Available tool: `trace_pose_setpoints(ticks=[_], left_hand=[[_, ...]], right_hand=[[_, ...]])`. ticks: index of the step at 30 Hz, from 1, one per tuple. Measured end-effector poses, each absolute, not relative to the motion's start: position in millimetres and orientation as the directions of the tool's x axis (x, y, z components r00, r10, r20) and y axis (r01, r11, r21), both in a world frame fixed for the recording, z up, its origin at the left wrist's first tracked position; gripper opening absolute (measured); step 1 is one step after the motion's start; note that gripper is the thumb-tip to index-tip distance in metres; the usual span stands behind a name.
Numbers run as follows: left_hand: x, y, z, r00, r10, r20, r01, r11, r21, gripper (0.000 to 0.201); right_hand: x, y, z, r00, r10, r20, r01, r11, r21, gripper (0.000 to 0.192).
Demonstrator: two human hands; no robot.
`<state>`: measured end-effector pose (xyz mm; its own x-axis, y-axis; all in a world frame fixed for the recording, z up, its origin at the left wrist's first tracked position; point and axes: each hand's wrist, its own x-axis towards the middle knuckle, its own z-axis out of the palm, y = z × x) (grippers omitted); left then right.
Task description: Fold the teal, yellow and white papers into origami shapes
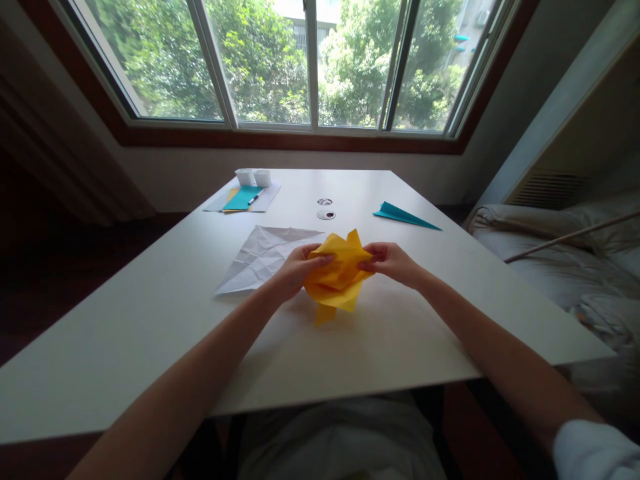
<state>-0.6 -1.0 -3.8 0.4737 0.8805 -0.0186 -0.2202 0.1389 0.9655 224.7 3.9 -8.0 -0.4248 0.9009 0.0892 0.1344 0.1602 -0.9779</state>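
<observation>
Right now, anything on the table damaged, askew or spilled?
Mostly creasing: the white sheet, beside the left hand, is wrinkled rather than flat. The yellow paper held between that hand and the right hand looks crumpled, corners sticking out unevenly, though that may be deliberate. No spill visible.

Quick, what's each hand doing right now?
Left hand: closed on the left side of the yellow paper.
Right hand: closed on its right side.

Count: 2 hands (393,262), 1 crumpled yellow paper (341,275), 1 creased white sheet (260,257). Right: 1 folded blue dart (406,217). Far left: 2 white containers (263,178), 1 pen (256,197).
</observation>
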Motion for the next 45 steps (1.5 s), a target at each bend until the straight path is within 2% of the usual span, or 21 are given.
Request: trace_pose_setpoints(ticks=[6, 9, 13, 18, 20, 22, 24, 27, 29, 33, 36, 38, 39, 41, 43, 45], left_hand=[[-0.1, 1.8, 0.7, 0.296, 0.955, 0.020, -0.410, 0.108, 0.906, 0.036], [-0.3, 3.5, 1.5, 0.243, 0.970, 0.030, -0.490, 0.096, 0.866, 0.036], [0.5, 6.0, 0.8, 0.169, 0.984, 0.060, -0.563, 0.047, 0.825, 0.034], [1.6, 10.1, 0.3, -0.070, 0.991, 0.113, -0.615, -0.132, 0.778, 0.033], [1.4, 11.3, 0.1, -0.105, 0.987, 0.122, -0.603, -0.161, 0.782, 0.034], [0.7, 12.0, -0.8, -0.066, 0.991, 0.114, -0.582, -0.131, 0.802, 0.036], [0.1, 12.0, -2.6, 0.019, 0.999, 0.049, -0.541, -0.031, 0.840, 0.037], [-0.2, 10.3, -5.4, 0.140, 0.972, -0.190, -0.403, 0.232, 0.886, 0.032], [0.5, 8.0, -6.1, 0.218, 0.928, -0.302, -0.337, 0.362, 0.869, 0.025], [3.3, 4.1, -4.0, 0.317, 0.902, -0.295, -0.394, 0.408, 0.824, 0.019], [4.9, 4.0, -1.7, 0.265, 0.905, -0.334, -0.434, 0.421, 0.796, 0.019], [5.5, 5.0, -0.6, 0.222, 0.905, -0.363, -0.436, 0.425, 0.793, 0.018], [5.8, 5.5, -0.1, 0.205, 0.908, -0.366, -0.431, 0.419, 0.799, 0.018], [6.2, 6.1, 0.4, 0.183, 0.916, -0.356, -0.415, 0.401, 0.817, 0.017], [6.7, 5.9, 0.5, 0.185, 0.924, -0.335, -0.398, 0.382, 0.834, 0.015], [7.1, 4.9, 0.1, 0.200, 0.924, -0.325, -0.378, 0.379, 0.844, 0.013]], right_hand=[[226.9, 4.9, -8.9, -0.422, 0.903, 0.078, 0.206, 0.180, -0.962, 0.028], [228.6, 5.8, -8.2, -0.392, 0.920, -0.007, 0.200, 0.078, -0.977, 0.031], [229.3, 7.0, -7.1, -0.317, 0.941, -0.120, 0.139, -0.079, -0.987, 0.025], [226.3, 7.7, -4.8, -0.182, 0.981, -0.061, 0.004, -0.061, -0.998, 0.022], [224.9, 7.4, -3.9, -0.164, 0.986, -0.040, -0.029, -0.046, -0.999, 0.025], [224.7, 7.7, -4.0, -0.155, 0.987, -0.032, -0.066, -0.043, -0.997, 0.028], [225.8, 9.0, -5.4, -0.136, 0.990, -0.027, -0.110, -0.042, -0.993, 0.029], [228.8, 12.4, -8.8, -0.099, 0.995, -0.026, -0.170, -0.042, -0.985, 0.027], [229.9, 14.8, -10.7, -0.089, 0.995, -0.034, -0.180, -0.050, -0.982, 0.025], [227.6, 17.0, -11.5, -0.013, 1.000, -0.011, -0.109, -0.013, -0.994, 0.029], [225.9, 15.0, -11.0, 0.150, 0.975, 0.165, 0.073, 0.155, -0.985, 0.034], [225.9, 11.2, -10.3, 0.176, 0.901, 0.395, 0.294, 0.335, -0.895, 0.035], [225.8, 8.7, -9.9, 0.126, 0.846, 0.519, 0.411, 0.431, -0.803, 0.036], [224.5, 3.0, -9.0, -0.078, 0.715, 0.694, 0.589, 0.595, -0.547, 0.040], [221.0, -2.5, -8.6, -0.298, 0.609, 0.735, 0.666, 0.684, -0.297, 0.048], [216.1, -6.7, -9.3, -0.430, 0.566, 0.703, 0.696, 0.704, -0.141, 0.054]])
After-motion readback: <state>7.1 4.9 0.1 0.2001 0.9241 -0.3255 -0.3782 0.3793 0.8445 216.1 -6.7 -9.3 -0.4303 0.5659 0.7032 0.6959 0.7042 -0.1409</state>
